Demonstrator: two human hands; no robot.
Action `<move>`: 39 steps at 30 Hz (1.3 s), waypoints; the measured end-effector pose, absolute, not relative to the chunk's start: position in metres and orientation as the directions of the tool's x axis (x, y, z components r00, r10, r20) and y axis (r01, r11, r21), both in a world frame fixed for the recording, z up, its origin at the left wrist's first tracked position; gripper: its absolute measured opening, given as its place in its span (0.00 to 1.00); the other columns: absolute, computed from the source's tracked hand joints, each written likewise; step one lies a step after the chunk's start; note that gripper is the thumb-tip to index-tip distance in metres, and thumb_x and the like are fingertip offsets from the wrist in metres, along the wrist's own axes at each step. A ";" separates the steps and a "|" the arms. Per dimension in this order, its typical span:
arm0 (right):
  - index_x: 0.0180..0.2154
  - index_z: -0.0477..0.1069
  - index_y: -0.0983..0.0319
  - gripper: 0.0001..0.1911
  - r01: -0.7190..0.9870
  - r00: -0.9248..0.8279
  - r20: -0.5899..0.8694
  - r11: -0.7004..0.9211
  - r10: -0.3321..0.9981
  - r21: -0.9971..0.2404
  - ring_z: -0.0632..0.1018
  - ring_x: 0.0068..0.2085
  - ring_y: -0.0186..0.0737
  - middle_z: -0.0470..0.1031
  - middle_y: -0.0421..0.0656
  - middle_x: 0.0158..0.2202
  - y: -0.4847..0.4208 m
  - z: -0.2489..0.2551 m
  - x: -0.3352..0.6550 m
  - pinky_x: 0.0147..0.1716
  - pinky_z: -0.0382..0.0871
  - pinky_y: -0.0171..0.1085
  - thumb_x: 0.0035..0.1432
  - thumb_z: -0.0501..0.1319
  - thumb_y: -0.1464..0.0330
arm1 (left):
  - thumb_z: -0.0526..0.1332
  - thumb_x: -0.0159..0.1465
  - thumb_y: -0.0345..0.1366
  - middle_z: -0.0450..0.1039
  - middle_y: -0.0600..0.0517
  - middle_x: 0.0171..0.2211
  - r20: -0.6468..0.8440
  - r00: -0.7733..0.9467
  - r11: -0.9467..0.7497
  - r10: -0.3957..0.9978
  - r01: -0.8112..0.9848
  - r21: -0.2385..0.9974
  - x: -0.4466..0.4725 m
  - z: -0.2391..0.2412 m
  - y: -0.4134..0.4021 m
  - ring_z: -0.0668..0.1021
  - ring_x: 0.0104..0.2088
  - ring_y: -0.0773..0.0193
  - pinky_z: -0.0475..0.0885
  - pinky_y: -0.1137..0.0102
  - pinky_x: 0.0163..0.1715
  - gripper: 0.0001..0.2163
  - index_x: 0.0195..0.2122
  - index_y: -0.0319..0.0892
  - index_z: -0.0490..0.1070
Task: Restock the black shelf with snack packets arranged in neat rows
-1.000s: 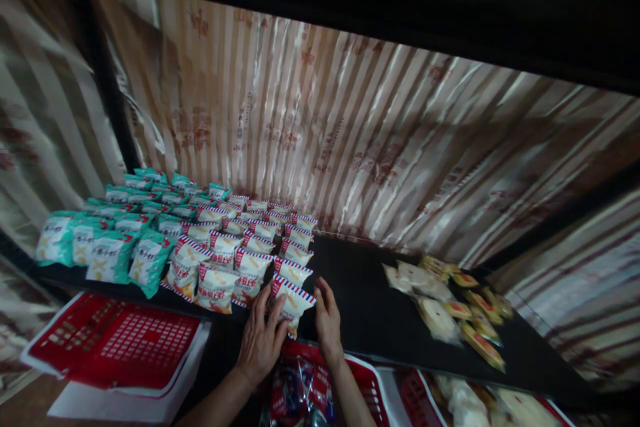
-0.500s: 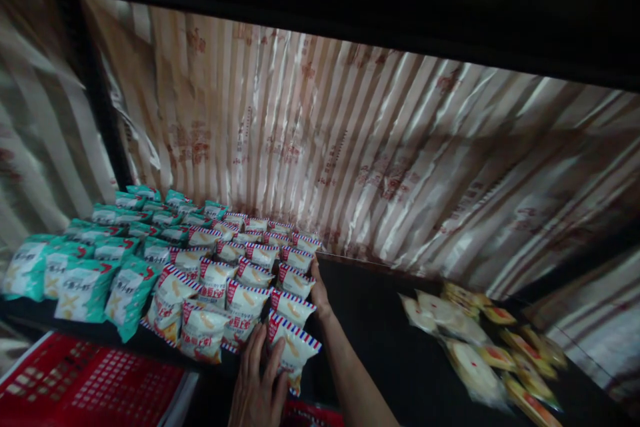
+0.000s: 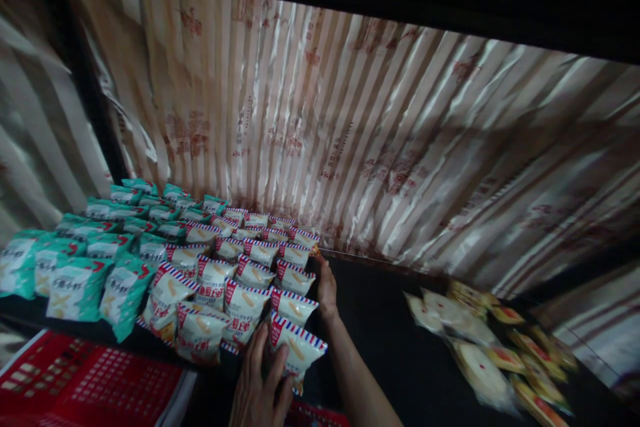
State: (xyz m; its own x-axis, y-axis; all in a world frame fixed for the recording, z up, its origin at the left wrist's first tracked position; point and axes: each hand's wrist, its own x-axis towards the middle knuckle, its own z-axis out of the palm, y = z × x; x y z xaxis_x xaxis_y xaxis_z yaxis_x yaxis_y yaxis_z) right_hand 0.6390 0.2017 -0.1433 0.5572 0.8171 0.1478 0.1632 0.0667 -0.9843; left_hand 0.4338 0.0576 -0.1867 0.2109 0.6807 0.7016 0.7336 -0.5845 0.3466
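My left hand is at the bottom centre, fingers apart, resting against the lower left of the front snack bag. This white bag has a red panel and a blue, red and white striped top. My right hand reaches along the right side of the same rows, fingers stretched out with their tips beside the rear bags. It lies against the row's side rather than around a bag. Several white snack bags stand upright in rows on the dark shelf.
Teal and white snack bags stand in rows at the left. Flat clear and yellow packets lie on the right. A red basket is below the shelf's front edge. Striped sheeting hangs behind, between dark posts.
The view has shifted slightly. My right hand has moved a little along the row's right side, its fingertips nearer the back. My left hand stays at the front bag.
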 end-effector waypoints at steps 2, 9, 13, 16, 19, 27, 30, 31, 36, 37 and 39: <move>0.43 0.75 0.61 0.32 0.168 0.579 0.144 0.055 0.802 -0.984 0.70 0.56 0.48 0.74 0.47 0.51 0.202 -0.142 0.641 0.57 0.56 0.47 0.53 0.49 0.45 | 0.59 0.61 0.35 0.43 0.47 0.67 0.711 0.218 -0.601 0.669 0.721 0.344 0.433 -0.184 0.058 0.63 0.60 0.50 0.74 0.58 0.47 0.29 0.62 0.55 0.51; 0.47 0.72 0.63 0.31 0.101 0.640 0.075 0.013 0.764 -0.995 0.70 0.55 0.48 0.71 0.49 0.54 0.169 -0.148 0.627 0.49 0.67 0.43 0.55 0.48 0.48 | 0.57 0.61 0.34 0.39 0.45 0.67 0.712 0.217 -0.616 0.668 0.698 0.365 0.432 -0.169 0.054 0.59 0.62 0.49 0.71 0.57 0.50 0.25 0.60 0.50 0.55; 0.50 0.68 0.65 0.33 0.033 0.665 0.021 -0.002 0.747 -0.999 0.71 0.54 0.48 0.69 0.52 0.55 0.114 -0.148 0.606 0.45 0.69 0.41 0.56 0.47 0.47 | 0.55 0.62 0.33 0.38 0.44 0.66 0.670 0.221 -0.608 0.708 0.674 0.421 0.430 -0.162 0.049 0.56 0.63 0.48 0.68 0.55 0.53 0.26 0.61 0.49 0.52; 0.50 0.68 0.64 0.31 0.032 0.671 0.024 0.004 0.741 -0.999 0.72 0.52 0.47 0.69 0.51 0.54 0.064 -0.146 0.589 0.46 0.68 0.40 0.58 0.45 0.48 | 0.52 0.64 0.33 0.43 0.40 0.65 0.633 0.193 -0.582 0.750 0.648 0.492 0.427 -0.161 0.046 0.57 0.63 0.49 0.64 0.53 0.55 0.27 0.64 0.44 0.47; 0.49 0.68 0.63 0.29 0.122 0.630 0.087 0.012 0.771 -0.992 0.72 0.51 0.46 0.70 0.51 0.52 0.020 -0.148 0.574 0.45 0.68 0.41 0.60 0.46 0.50 | 0.48 0.66 0.32 0.50 0.38 0.62 0.602 0.108 -0.529 0.791 0.614 0.586 0.423 -0.163 0.044 0.58 0.62 0.51 0.63 0.54 0.56 0.25 0.64 0.40 0.45; 0.52 0.64 0.62 0.30 0.405 0.523 0.192 -0.044 0.830 -0.913 0.74 0.42 0.45 0.71 0.51 0.49 0.000 -0.162 0.544 0.43 0.69 0.45 0.52 0.59 0.51 | 0.48 0.64 0.27 0.55 0.40 0.58 0.583 -0.054 -0.454 0.811 0.571 0.684 0.408 -0.166 0.042 0.62 0.59 0.53 0.64 0.54 0.56 0.20 0.58 0.40 0.58; 0.47 0.68 0.63 0.27 0.524 0.513 0.284 -0.033 0.810 -0.851 0.74 0.41 0.47 0.73 0.50 0.41 0.007 -0.165 0.540 0.43 0.69 0.47 0.54 0.56 0.50 | 0.49 0.61 0.24 0.55 0.42 0.57 0.576 -0.091 -0.429 0.812 0.576 0.696 0.404 -0.168 0.041 0.61 0.59 0.52 0.63 0.53 0.56 0.21 0.56 0.41 0.60; 0.45 0.69 0.63 0.26 0.556 0.508 0.318 -0.023 0.801 -0.831 0.74 0.41 0.47 0.73 0.50 0.39 0.008 -0.166 0.540 0.43 0.68 0.47 0.55 0.55 0.51 | 0.49 0.60 0.23 0.55 0.42 0.57 0.575 -0.104 -0.423 0.811 0.576 0.700 0.403 -0.169 0.041 0.61 0.59 0.53 0.63 0.53 0.57 0.22 0.55 0.41 0.61; 0.44 0.69 0.65 0.25 0.641 0.488 0.431 0.024 0.759 -0.767 0.73 0.41 0.47 0.73 0.51 0.38 0.011 -0.164 0.537 0.43 0.68 0.46 0.57 0.52 0.51 | 0.49 0.57 0.21 0.54 0.43 0.58 0.564 -0.105 -0.408 0.819 0.584 0.702 0.401 -0.171 0.044 0.62 0.59 0.53 0.62 0.54 0.57 0.24 0.55 0.41 0.62; 0.44 0.69 0.65 0.26 0.642 0.488 0.428 0.020 0.761 -0.767 0.73 0.42 0.48 0.73 0.52 0.39 0.011 -0.165 0.536 0.44 0.67 0.47 0.57 0.52 0.51 | 0.49 0.57 0.21 0.54 0.43 0.58 0.560 -0.099 -0.405 0.823 0.590 0.699 0.401 -0.171 0.045 0.61 0.59 0.53 0.62 0.53 0.57 0.24 0.55 0.41 0.62; 0.44 0.69 0.65 0.26 0.620 0.487 0.391 0.006 0.781 -0.784 0.73 0.42 0.48 0.73 0.52 0.40 0.013 -0.167 0.532 0.44 0.67 0.46 0.57 0.52 0.50 | 0.49 0.57 0.20 0.54 0.43 0.58 0.552 -0.090 -0.397 0.829 0.601 0.694 0.401 -0.172 0.045 0.61 0.60 0.52 0.62 0.52 0.58 0.24 0.55 0.41 0.61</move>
State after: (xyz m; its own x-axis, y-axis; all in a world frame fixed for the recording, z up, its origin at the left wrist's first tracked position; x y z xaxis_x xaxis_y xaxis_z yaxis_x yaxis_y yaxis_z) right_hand 0.5324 0.0129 -0.1666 0.4869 0.7808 0.3915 0.6203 0.0064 -0.7843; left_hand 0.4007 0.0452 -0.1718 -0.0903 0.8287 0.5524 0.6006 -0.3972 0.6940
